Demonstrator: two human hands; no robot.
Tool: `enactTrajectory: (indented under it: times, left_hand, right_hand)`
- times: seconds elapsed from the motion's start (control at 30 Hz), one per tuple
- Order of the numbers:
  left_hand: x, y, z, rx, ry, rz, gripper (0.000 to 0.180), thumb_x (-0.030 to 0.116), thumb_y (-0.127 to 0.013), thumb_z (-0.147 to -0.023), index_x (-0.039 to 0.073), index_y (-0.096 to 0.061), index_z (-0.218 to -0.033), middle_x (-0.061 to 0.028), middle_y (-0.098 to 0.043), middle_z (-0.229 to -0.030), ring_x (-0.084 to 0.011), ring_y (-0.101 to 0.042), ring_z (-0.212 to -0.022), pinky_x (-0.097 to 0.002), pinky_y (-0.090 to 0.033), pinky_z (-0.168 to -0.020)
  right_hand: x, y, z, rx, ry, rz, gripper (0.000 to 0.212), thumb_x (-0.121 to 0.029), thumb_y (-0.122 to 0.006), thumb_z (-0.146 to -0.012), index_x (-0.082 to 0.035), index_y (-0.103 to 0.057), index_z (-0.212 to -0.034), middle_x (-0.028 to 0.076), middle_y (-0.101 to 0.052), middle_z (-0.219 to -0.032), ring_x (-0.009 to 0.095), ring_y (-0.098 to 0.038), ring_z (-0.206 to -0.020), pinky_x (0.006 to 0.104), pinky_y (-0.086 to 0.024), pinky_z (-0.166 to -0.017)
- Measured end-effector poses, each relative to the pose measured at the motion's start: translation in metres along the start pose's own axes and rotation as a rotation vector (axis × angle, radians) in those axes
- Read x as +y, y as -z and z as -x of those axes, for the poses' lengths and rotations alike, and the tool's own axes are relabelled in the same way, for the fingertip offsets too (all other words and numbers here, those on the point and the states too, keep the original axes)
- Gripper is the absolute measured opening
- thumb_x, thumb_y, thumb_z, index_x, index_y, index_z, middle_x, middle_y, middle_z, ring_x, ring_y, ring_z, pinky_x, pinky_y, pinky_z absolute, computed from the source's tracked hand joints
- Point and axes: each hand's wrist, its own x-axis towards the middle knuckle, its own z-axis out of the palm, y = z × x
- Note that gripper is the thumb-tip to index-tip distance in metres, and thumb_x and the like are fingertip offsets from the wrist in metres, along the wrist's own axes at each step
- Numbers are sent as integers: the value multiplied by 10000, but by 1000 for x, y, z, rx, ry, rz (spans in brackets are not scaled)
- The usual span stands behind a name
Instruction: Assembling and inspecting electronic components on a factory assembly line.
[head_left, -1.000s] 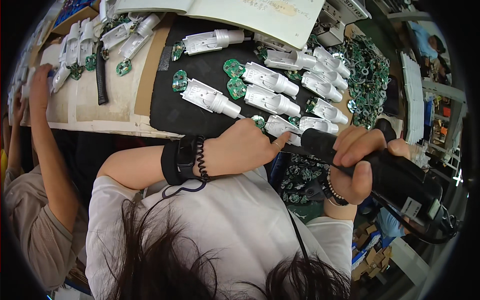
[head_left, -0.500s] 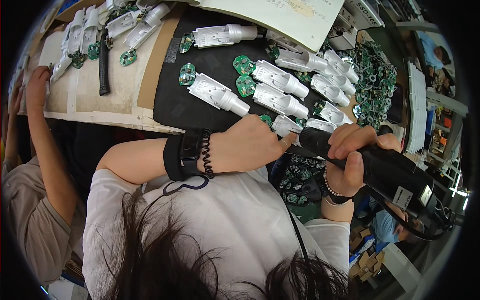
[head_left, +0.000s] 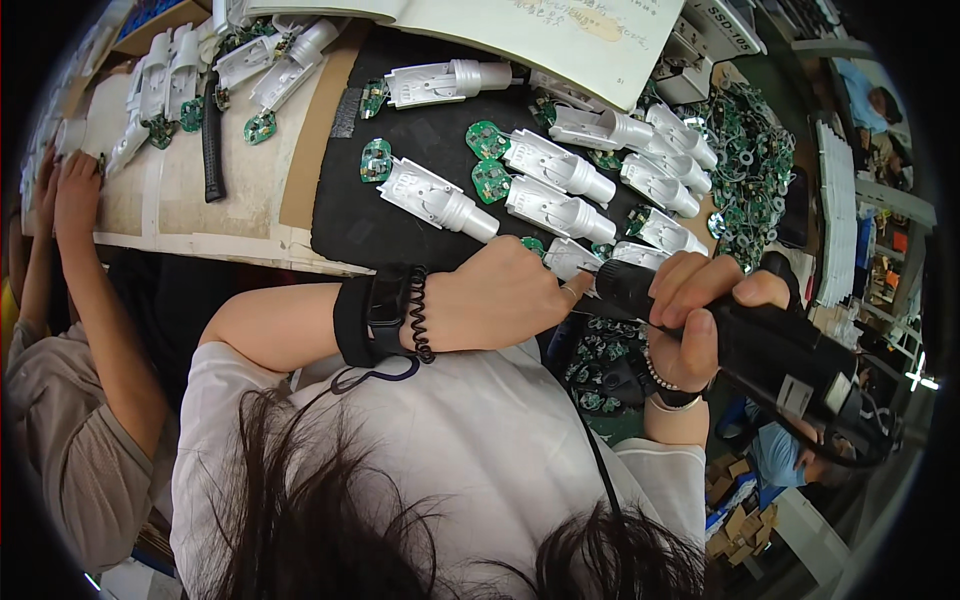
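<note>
My right hand (head_left: 688,325) is wrapped round a black electric screwdriver (head_left: 775,345), a cable at its rear end. Its dark nose points left, toward a white plastic housing (head_left: 570,256) at the mat's near edge. My left hand (head_left: 500,297), back up and fingers bent, closes on this housing; its fingertips are mostly hidden. The screwdriver's tip meets the housing close by my left fingers, but the exact contact cannot be made out. A green circuit board (head_left: 534,245) shows at the housing's far left end. Similar white housings (head_left: 555,162) with green boards lie in rows beyond.
The black mat (head_left: 345,215) carries the rows. An open notebook (head_left: 560,40) overhangs its far side. Green boards and wires pile up in a heap (head_left: 745,165) at right; more boards lie below the edge (head_left: 595,375). At left, a person's hands (head_left: 75,190) work near a black-handled tool (head_left: 212,150).
My two hands, the screwdriver and the housing hold nearly the same place. The screwdriver's rear has dipped slightly. The neighbouring person's hands have moved closer together.
</note>
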Motion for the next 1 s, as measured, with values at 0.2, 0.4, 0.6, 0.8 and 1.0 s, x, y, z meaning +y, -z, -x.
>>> enactTrajectory:
  times: [0.2,0.4,0.6,0.8,1.0]
  left_hand:
    - [-2,2,3,-15,8,12,406,134,-533,-777,11,-577,-1161,-26,-543,-490,-213,-572,-449,-329,-412,-439]
    - [-2,16,3,208,-42,-56,287,132,-567,-747,39,-614,-1014,-35,-570,-663,-193,-584,-613,-314,-428,-559]
    - [-8,6,1,252,-38,-204,140,130,-586,-721,63,-600,-842,-55,-515,-869,-177,-533,-849,-287,-404,-672]
    - [-2,3,-4,272,-65,-215,125,123,-569,-716,58,-618,-811,-55,-535,-906,-184,-525,-893,-296,-409,-702]
    - [-2,-1,-6,351,-162,-151,108,134,-579,-715,61,-617,-785,-72,-552,-963,-206,-539,-935,-305,-420,-736]
  right_hand:
    - [-14,17,-28,94,97,-110,425,-123,-582,-816,-84,-412,-1203,57,-475,-678,143,-435,-547,288,-371,-583]
    - [-36,61,-73,359,181,165,430,-85,-546,-857,-9,-392,-1251,100,-562,-818,190,-518,-715,323,-421,-748]
    - [-10,92,-90,364,60,390,493,-39,-581,-853,24,-343,-1281,149,-560,-1111,263,-524,-1076,379,-373,-965]
    - [5,86,-30,431,98,551,631,-15,-599,-828,-17,-267,-1364,131,-369,-1354,233,-376,-1251,366,-335,-1009]
    - [10,78,31,-21,8,1264,437,-103,-707,-715,-31,-536,-1111,167,-473,-1226,327,-448,-1149,387,-363,-967]
